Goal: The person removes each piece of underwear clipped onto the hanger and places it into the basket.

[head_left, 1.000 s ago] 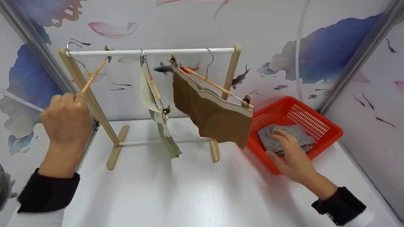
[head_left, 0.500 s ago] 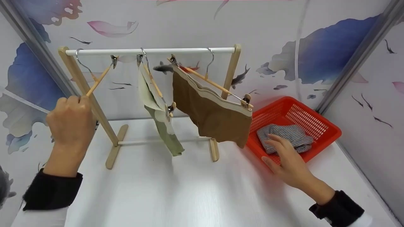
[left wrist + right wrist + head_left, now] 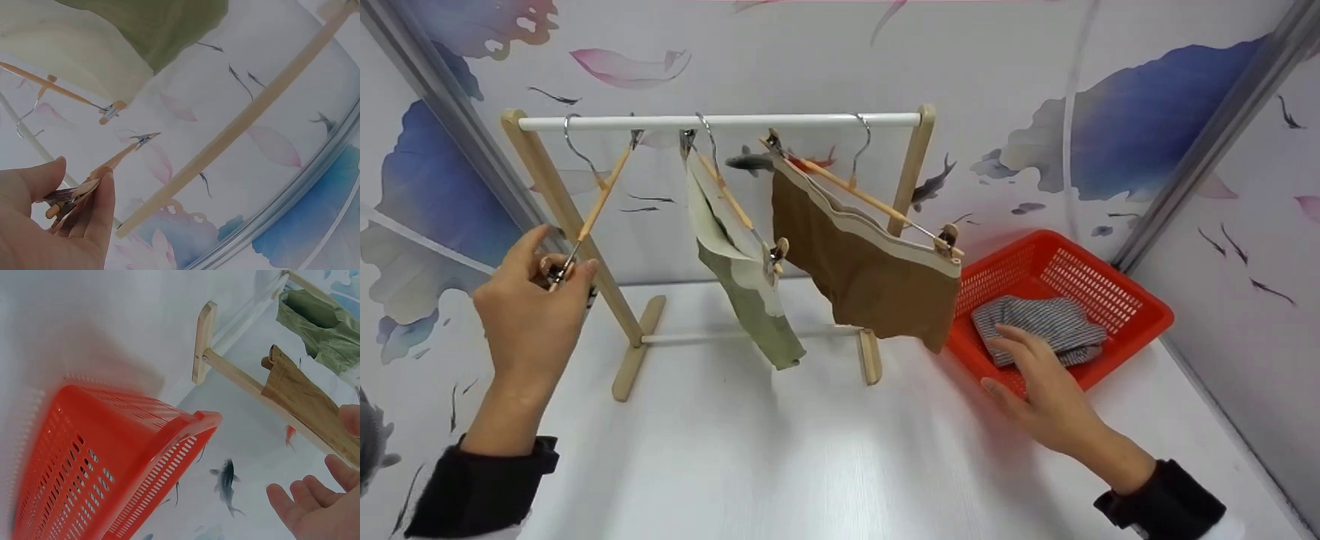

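My left hand [image 3: 529, 304] has its fingers curled around the near clip [image 3: 67, 197] of a bare wooden clip hanger [image 3: 604, 187]. That hanger's metal hook loops over the white rail [image 3: 780, 120] at its left end. In the middle hangs a pale and olive-green cloth garment [image 3: 742, 300], clipped to a second hanger. Brown shorts [image 3: 870, 277] hang from a third hanger at the right. My right hand [image 3: 1046, 394] hovers with relaxed fingers, holding nothing, over the near edge of the red basket [image 3: 1140, 300]. Inside lies a folded grey striped cloth [image 3: 1042, 326].
The rack's wooden legs [image 3: 637, 349] stand on the white tabletop [image 3: 780, 457], joined by a low crossbar. White walls printed with fish and petals enclose the back and sides. A metal post [image 3: 1207, 135] rises behind the basket.
The bare hanger has shifted right along the rail and swung. My left hand has loosened from a fist, baring the near clip. The green garment swings right; the right hand has dropped slightly.
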A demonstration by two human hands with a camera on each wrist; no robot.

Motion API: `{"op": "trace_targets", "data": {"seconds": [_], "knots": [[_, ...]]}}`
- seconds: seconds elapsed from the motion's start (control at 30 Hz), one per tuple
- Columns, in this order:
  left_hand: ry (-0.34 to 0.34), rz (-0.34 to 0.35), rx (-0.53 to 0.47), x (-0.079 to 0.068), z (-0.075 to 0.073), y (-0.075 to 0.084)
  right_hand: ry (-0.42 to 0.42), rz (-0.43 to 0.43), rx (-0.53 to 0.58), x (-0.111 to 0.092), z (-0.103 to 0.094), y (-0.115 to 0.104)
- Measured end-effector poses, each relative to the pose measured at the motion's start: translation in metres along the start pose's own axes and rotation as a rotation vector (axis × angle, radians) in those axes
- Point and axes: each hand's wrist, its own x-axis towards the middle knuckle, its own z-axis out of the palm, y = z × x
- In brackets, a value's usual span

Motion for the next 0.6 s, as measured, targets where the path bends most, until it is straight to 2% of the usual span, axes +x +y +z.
{"op": "trace_targets", "data": {"seconds": [0.07, 0.2, 0.37, 0.43, 0.53, 0.6], "knots": [[0.016, -0.061, -0.041, -0.006, 0.001, -0.004, -0.003, 0.000, -0.009, -0.001, 0.000, -0.001], [0.031, -0.137, -0.123, -0.017, 0.005, -0.013, -0.007, 0.005, -0.016, -0.002, 0.000, -0.002], [0.038, -0.255, -0.230, -0.031, 0.018, -0.024, -0.019, 0.012, -0.021, -0.004, -0.001, -0.002], [0.023, -0.304, -0.244, -0.039, 0.025, -0.028, -0.017, 0.006, -0.024, -0.005, -0.001, -0.002], [-0.024, -0.359, -0.215, -0.051, 0.037, -0.032, -0.002, -0.008, -0.027, -0.005, -0.001, -0.003], [-0.055, -0.368, -0.196, -0.059, 0.045, -0.032, 0.011, -0.017, -0.026, -0.005, -0.002, -0.003]]}}
